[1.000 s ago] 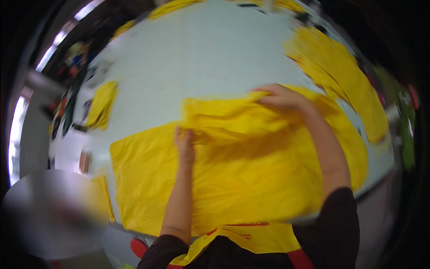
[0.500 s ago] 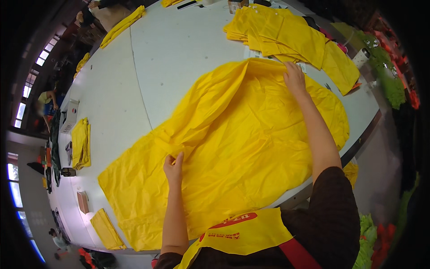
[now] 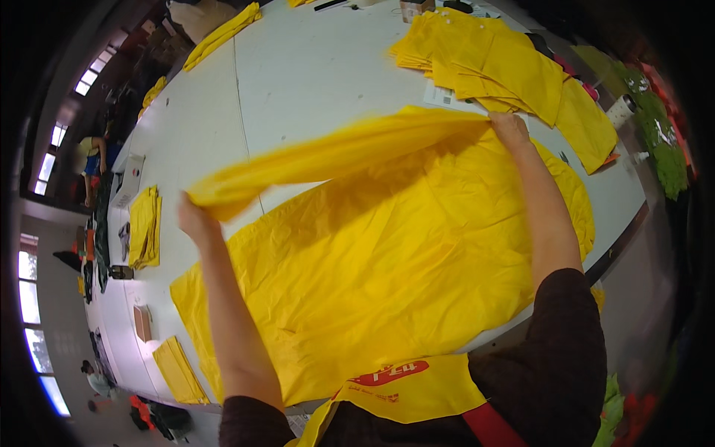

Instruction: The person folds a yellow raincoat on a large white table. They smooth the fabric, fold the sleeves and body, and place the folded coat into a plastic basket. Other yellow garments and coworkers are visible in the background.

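Lining the left side of the pale bench [image 3: 175, 141] are a small dark box [image 3: 121, 273], a white box [image 3: 131, 180], a brown block [image 3: 142, 322] and a stack of folded cloth [image 3: 145, 227], with a yellow bundle [image 3: 180, 371] nearer the person. Next comes the left hand [image 3: 199, 222], raised over the bench, its fingers bent and pinching the left end of a yellow strip [image 3: 335, 153]. The strip, blurred in its left part, stretches up and across to the right hand, with a bit of bench showing beneath it. Below it, a wide yellow sheet [image 3: 387, 261] lies wrinkled on the bench, reaching both forearms; whether sheet and strip are one piece, I cannot tell. Beyond the strip, toward the far right, lies a fanned yellow pile [image 3: 484, 59]. The right hand [image 3: 511, 131] is just below that, fingers pressed together on the strip's right end. Farther right stands a white cup [image 3: 620, 112].
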`<state>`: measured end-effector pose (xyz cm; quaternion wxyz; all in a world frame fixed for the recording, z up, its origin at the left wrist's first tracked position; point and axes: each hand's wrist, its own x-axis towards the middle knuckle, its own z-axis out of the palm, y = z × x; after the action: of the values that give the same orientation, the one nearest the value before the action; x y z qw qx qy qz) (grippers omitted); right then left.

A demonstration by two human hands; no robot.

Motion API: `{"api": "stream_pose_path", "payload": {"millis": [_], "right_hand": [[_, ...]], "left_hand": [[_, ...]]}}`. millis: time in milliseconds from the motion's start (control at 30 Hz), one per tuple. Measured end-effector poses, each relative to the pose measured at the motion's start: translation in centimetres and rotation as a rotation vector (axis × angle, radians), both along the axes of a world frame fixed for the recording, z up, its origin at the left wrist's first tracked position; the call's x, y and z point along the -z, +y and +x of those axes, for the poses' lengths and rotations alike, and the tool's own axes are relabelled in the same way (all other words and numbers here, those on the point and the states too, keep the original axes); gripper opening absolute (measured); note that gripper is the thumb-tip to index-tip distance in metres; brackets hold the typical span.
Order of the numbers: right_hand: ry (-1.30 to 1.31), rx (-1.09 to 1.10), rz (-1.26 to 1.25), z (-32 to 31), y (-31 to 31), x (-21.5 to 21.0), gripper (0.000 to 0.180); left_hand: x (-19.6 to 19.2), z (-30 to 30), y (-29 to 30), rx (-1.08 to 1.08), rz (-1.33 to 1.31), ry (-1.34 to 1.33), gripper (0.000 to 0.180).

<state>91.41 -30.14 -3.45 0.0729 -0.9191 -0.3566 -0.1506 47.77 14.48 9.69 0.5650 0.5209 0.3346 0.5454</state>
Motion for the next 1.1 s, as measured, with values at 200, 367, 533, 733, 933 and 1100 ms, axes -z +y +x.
{"api": "stream_pose_path", "payload": {"millis": [200, 367, 533, 733, 933, 1100], "right_hand": [[-0.318, -0.127, 0.212, -3.3, 4.0, -6.1, 0.014], [-0.248, -0.373, 0.273, -9.3, -1.6, -4.7, 0.017], [0.348, -0.31, -0.283, -13.2, -3.4, -2.5, 0.013], [0.573, -0.274, 0.184, -15.5, 8.2, -9.9, 0.014], [0.338, -0.284, -0.623, -16.7, 17.5, -2.2, 0.024], [0.512, -0.026, -0.002, -11.6, 17.0, 0.8, 0.032]], "left_hand": [[-7.8, -4.2, 5.6, -0.311, 0.645, 0.27, 0.031], [0.2, -15.6, -2.1, -0.173, 0.572, 0.45, 0.037], [11.3, -24.6, -11.8, 0.428, -0.215, 0.722, 0.016], [10.3, -23.7, -13.3, 0.129, -0.066, 0.701, 0.014], [8.9, -20.2, -12.4, -0.1, 0.196, 0.54, 0.033], [13.5, -25.3, -12.0, -0.068, 0.101, 0.7, 0.026]]}}
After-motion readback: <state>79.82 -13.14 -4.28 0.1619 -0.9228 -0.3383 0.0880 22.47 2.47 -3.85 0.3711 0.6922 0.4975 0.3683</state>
